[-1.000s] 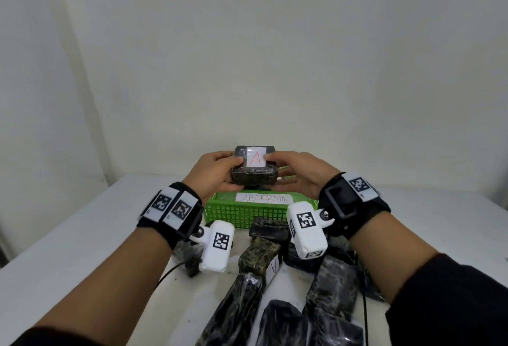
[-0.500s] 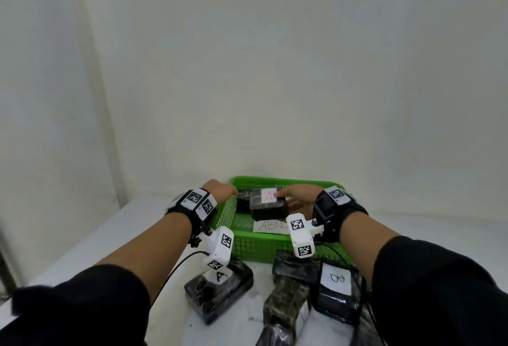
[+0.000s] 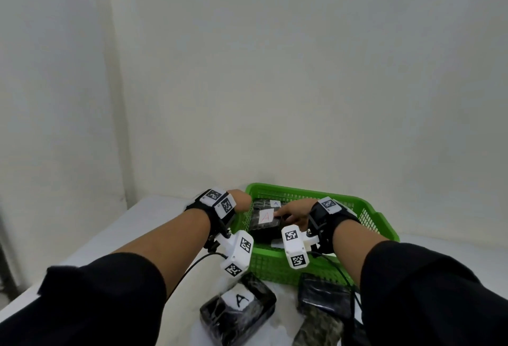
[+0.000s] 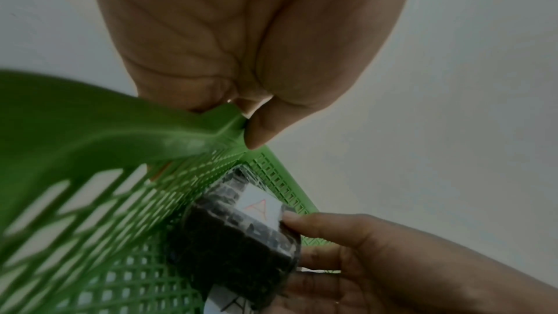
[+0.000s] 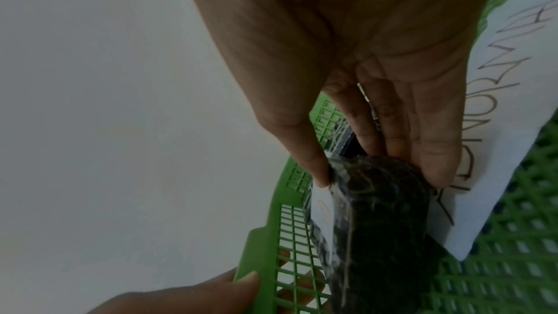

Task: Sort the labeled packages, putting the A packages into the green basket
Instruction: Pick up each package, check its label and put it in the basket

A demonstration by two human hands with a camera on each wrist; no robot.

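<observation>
The green basket (image 3: 368, 216) stands at the back of the table. Inside it my right hand (image 3: 288, 212) grips a dark wrapped package with a red A label (image 3: 265, 217), thumb on the label edge and fingers along its far side, low over the basket floor. In the right wrist view the same package (image 5: 380, 219) sits between my thumb and fingers (image 5: 431, 164). My left hand (image 3: 243, 201) pinches the basket's left rim (image 4: 120, 125), thumb inside, fingers outside the mesh. Another A package (image 3: 275, 204) lies behind it in the basket.
A white paper sign reading ABNORMAL (image 5: 498, 128) lies on the basket floor. On the table in front lie a dark package labeled A (image 3: 239, 307) and other dark packages (image 3: 324, 296) at the right. A wall stands just behind the basket.
A second ago both hands held the A package up above the basket. It has since come down into the basket in my right hand alone, and my left hand has taken the rim.
</observation>
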